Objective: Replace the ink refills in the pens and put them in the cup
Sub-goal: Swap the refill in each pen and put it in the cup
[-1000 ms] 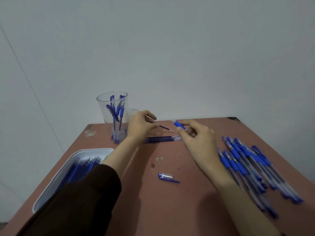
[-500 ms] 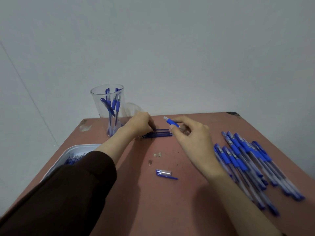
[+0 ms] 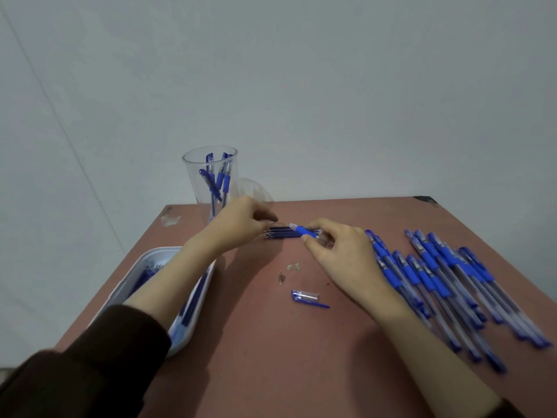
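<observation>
1. Nearest me is my dark left sleeve (image 3: 90, 372), low on the left of the table (image 3: 271, 372).
2. A white tray (image 3: 126, 285) sits under my left arm. It has long blue things in it, too blurry for me to name.
3. A cap (image 3: 306, 297) lies alone in the middle. Just past it are a tiny metal tip (image 3: 281, 277) and some small bits (image 3: 294, 266).
4. The pen pile (image 3: 437, 276) lies on the right, just beside my right wrist.
5. My right hand (image 3: 346, 257) is curled. Its thumb and fingers pinch one pen (image 3: 303, 230), blue end pointing left.
6. The refills (image 3: 281, 233) lie flat in a small bunch between my hands, under that pen.
7. My left hand (image 3: 241, 224) has its fingers curled down on the bunch's left end. I cannot tell if it holds one.
8. The cup (image 3: 193, 176) stands upright at the far edge, behind my left hand, with a few pens (image 3: 221, 179) inside.
</observation>
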